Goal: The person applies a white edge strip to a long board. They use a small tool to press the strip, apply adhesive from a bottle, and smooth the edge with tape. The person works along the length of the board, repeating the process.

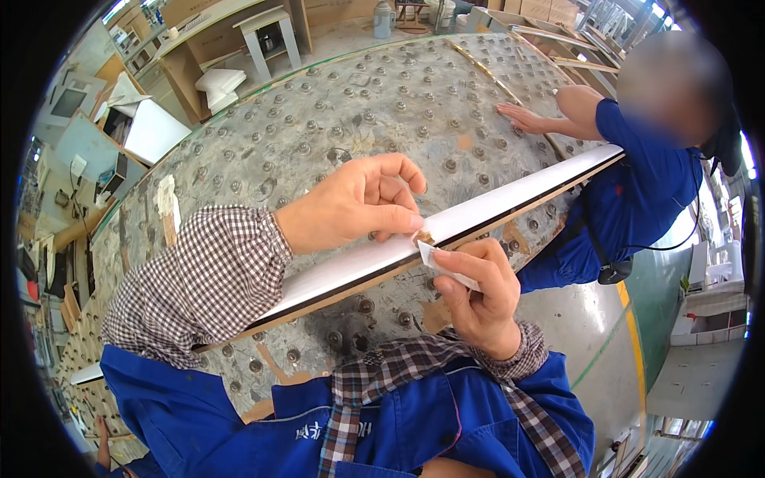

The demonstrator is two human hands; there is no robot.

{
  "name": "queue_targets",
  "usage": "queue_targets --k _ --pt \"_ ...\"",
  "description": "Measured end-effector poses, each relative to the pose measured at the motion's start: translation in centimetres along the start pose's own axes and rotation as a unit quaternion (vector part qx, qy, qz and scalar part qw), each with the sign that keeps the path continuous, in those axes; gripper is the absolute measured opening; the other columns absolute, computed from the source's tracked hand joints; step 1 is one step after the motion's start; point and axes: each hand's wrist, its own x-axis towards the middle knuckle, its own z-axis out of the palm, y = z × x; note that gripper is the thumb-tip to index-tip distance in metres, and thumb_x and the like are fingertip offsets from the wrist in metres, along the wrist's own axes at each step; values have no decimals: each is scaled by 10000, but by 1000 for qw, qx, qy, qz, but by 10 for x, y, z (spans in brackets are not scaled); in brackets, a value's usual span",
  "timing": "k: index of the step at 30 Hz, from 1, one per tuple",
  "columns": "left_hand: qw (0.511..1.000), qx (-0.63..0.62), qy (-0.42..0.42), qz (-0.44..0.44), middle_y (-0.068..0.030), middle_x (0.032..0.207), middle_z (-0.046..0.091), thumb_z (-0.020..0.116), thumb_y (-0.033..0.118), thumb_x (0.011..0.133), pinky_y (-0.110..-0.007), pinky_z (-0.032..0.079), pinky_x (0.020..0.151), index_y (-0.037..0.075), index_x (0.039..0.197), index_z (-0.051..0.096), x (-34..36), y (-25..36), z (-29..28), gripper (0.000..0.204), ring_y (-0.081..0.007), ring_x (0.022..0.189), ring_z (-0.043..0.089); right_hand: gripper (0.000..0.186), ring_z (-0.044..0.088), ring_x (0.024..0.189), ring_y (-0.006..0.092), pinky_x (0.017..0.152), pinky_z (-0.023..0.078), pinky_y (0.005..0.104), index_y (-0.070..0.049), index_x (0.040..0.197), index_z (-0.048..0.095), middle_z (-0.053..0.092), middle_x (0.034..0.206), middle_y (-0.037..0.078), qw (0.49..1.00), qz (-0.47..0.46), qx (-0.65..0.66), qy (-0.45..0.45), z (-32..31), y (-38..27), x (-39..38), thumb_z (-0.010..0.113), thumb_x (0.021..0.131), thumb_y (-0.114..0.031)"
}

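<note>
A long white profile [510, 191] with a dark edge and a tan lower strip lies slantwise in front of me. Over it, my left hand [358, 199] has thumb and forefinger bent together at a tiny brownish piece [426, 237]; what exactly these fingers grip is too small to tell. My right hand [482, 295], just on the near side of the profile, pinches a small folded white strip [450, 267], like paper or tape. The tip of this strip reaches close to my left thumb.
Metal studs cover the grey worktable [319, 127]. At the right a co-worker in blue [649, 191] leans in, one hand [526, 119] flat on the table near a thin brass-coloured bar [486, 72]. A torn pale piece [167, 207] lies at the left.
</note>
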Motion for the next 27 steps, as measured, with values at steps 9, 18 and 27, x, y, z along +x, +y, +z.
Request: queue_targets --k 9,18,27 --pt "1000 -11 6 -3 -13 853 598 670 108 846 -196 439 702 62 1034 465 -2 2 1 281 -55 782 554 318 493 584 145 488 402 254 -32 1058 652 543 749 62 1000 -2 -17 27 8 -3 -2 731 751 -9" --pt "999 -38 5 -5 -10 847 581 666 54 838 -197 432 704 70 1012 455 -1 -2 2 273 -56 780 534 305 467 524 142 445 383 264 -33 1040 664 501 696 61 998 28 -48 11 6 -13 0 737 745 -9" --pt "999 -44 2 -7 -9 844 574 658 31 836 -203 422 706 82 981 435 -1 -1 4 270 -54 774 516 312 466 500 145 427 378 266 -22 1041 660 498 673 62 995 38 -95 12 2 -23 4 736 740 3"
